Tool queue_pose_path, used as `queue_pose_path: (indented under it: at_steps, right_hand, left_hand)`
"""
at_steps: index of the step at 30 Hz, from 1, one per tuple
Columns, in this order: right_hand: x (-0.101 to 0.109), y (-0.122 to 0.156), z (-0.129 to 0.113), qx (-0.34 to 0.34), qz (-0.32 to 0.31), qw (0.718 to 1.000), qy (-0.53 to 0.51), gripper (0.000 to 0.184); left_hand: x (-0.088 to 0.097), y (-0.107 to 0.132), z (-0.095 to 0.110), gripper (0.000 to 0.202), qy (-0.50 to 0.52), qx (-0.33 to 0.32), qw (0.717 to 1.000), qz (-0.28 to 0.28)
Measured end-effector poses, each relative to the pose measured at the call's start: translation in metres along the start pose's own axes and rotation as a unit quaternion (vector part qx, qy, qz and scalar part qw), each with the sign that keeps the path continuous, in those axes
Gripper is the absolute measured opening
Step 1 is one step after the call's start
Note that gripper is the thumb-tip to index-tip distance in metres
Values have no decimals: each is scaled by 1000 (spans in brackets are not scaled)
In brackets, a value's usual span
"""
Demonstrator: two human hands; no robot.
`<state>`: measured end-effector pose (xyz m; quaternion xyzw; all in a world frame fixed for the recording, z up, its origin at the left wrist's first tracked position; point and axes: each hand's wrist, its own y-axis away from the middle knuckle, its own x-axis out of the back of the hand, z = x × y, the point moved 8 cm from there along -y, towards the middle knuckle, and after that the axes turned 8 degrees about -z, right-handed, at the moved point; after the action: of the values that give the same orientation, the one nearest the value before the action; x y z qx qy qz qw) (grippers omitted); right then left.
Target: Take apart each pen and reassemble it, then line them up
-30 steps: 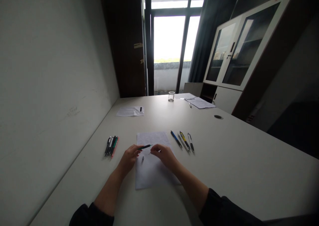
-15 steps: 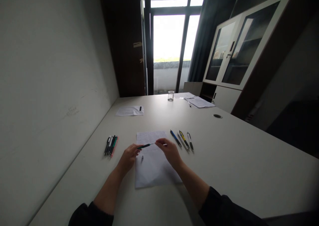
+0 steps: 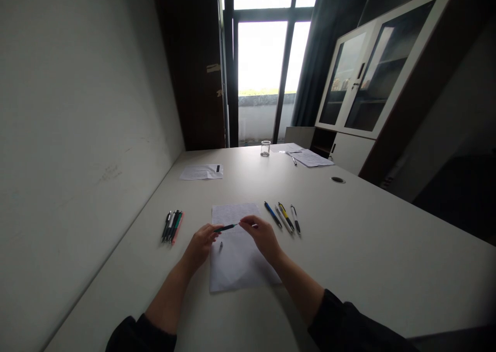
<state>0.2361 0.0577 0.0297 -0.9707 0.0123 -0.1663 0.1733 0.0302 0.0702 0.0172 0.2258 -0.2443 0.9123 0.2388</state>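
Note:
My left hand (image 3: 201, 242) is closed round a dark green pen barrel (image 3: 223, 229), held above the sheet and pointing right. From its right end a thin piece, seemingly the pen refill (image 3: 237, 224), sticks out a little. The fingertips of my right hand (image 3: 259, 231) pinch the far end of that piece. Beneath both hands lies a sheet of paper (image 3: 236, 274), its upper part lined with writing. A small silvery pen tip (image 3: 221, 245) rests on the sheet, just right of my left hand.
Several pens (image 3: 170, 227) lie side by side at the left. Right of the paper are a blue pen (image 3: 273, 214), a yellow and black pen (image 3: 285, 215) and others. Farther back stand a glass jar (image 3: 265, 149), loose papers (image 3: 312, 158) and a plastic sleeve (image 3: 201, 172).
My right hand has shifted slightly left towards the pen barrel, and less of the thin piece shows between them. My left hand stays in place.

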Motion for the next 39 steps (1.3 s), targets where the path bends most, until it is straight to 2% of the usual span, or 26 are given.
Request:
queue_pose_path:
  at_steps: [9, 20, 25, 28, 30, 32, 34, 37, 39]
  right_hand:
    - [-11, 2, -1, -4, -41, 999, 7, 20]
    - [-12, 3, -5, 3, -52, 999, 9, 18]
    - [-9, 1, -4, 12, -42, 999, 4, 25]
    - [-6, 1, -3, 20, -27, 999, 43, 21]
    - [-11, 2, -4, 36, -46, 994, 96, 19]
    - [-24, 5, -7, 73, -98, 980, 154, 14]
    - [-42, 12, -13, 131, -160, 953, 221, 14]
    - [-67, 24, -20, 208, -224, 894, 328, 32]
    - [-77, 29, -22, 229, -247, 862, 378, 39]
  left_hand:
    - [-4, -2, 10, 30, -16, -18, 1000, -20]
    - [-3, -1, 12, 31, -23, -26, 999, -19]
    - [2, 0, 8, 32, -17, -18, 1000, -2]
    - [6, 0, 2, 33, -17, -1, 1000, 16]
    - [10, 0, -3, 35, -25, 8, 999, 30]
    - [11, 0, -7, 37, -32, 16, 999, 37]
    - [10, 1, -10, 38, -33, 24, 998, 37]
    - [7, 1, -14, 41, -29, 29, 999, 32]
    - [6, 1, -14, 43, -26, 26, 999, 30]
